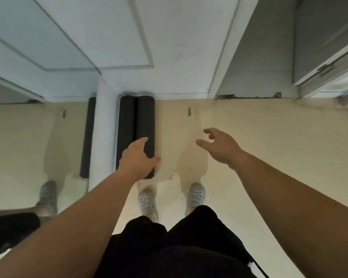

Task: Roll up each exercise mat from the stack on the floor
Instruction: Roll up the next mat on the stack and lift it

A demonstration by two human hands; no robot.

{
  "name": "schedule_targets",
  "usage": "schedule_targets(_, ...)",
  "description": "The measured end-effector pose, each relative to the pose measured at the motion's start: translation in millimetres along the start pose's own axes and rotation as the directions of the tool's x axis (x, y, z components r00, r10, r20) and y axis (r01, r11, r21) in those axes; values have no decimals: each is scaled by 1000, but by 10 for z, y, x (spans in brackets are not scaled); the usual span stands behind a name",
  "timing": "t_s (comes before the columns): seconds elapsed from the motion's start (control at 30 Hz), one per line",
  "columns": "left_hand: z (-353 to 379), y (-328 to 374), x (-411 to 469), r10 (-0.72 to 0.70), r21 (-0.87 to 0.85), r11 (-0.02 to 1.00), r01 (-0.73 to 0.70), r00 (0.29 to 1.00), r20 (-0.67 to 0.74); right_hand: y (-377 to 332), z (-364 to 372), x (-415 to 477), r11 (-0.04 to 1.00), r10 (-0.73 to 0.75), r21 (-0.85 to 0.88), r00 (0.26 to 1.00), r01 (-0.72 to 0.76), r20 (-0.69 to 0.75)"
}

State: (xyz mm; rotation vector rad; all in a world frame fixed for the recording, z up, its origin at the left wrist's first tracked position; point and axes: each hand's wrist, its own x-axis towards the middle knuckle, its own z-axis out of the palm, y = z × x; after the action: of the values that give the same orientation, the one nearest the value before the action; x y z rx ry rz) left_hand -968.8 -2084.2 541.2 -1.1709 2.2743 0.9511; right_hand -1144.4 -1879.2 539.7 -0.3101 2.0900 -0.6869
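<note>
In the head view, two black rolled mats (127, 127) are lying side by side on the cream floor (269, 141), touching each other and sitting against a white pillar (102, 127). The left hand (137, 159) is lying over the near end of the right-hand roll (147, 117), fingers straight and thumb spread. The right hand (219, 146) is hovering over bare floor nearby, loosely curled and holding nothing.

Two black rolled mats (129, 127) lie side by side at the centre of the frame, touching each other, beside a white pillar (102, 127). The left hand (137, 157) rests on the near end of the right-hand roll, thumb spread. The right hand (219, 145) hangs with loose fingers over the beige floor (269, 147), apart from the rolls. Grey perforated clogs (196, 194) show below.
</note>
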Motion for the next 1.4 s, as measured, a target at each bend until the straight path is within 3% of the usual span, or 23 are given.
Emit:
schedule_targets(0.17,-313,474,-453,169,110,980,-165,985,-27,223,-266,-882,999,-6,43,989,12,-145)
schedule_targets(0.33,-285,938,-808,376,208,900,-382,924,69,680,-209,-1832,973,140,223,926,-63,-350)
schedule_targets(0.5,198,1373,-1393,553,254,749,-612,788,271,1357,107,-3004,878,384,461,766,-129,-516)
schedule_targets(0.73,1580,1879,-2763,669,301,461,-835,550,500,2583,863,-4806,690,666,712,501,-130,-553)
schedule_targets(0.9,3019,2080,-4105,652,302,229,-926,376,658,3763,1567,-6085,505,821,863,318,-13,-475)
schedule_targets(1.03,4266,2034,-5201,596,345,31,-938,295,747,4758,2124,-7157,413,883,911,255,-25,-393)
schedule_targets(1.17,5340,1860,-6436,499,321,-105,-941,229,836,5532,2645,-8311,302,939,952,182,-40,-291)
schedule_targets(1.27,6015,1709,-7256,438,257,-171,-951,160,885,6047,2974,-9043,239,965,971,111,-12,-236)
schedule_targets(1.4,6910,1616,-8101,352,181,-158,-971,116,929,6712,3296,-9774,151,987,987,42,53,-153)
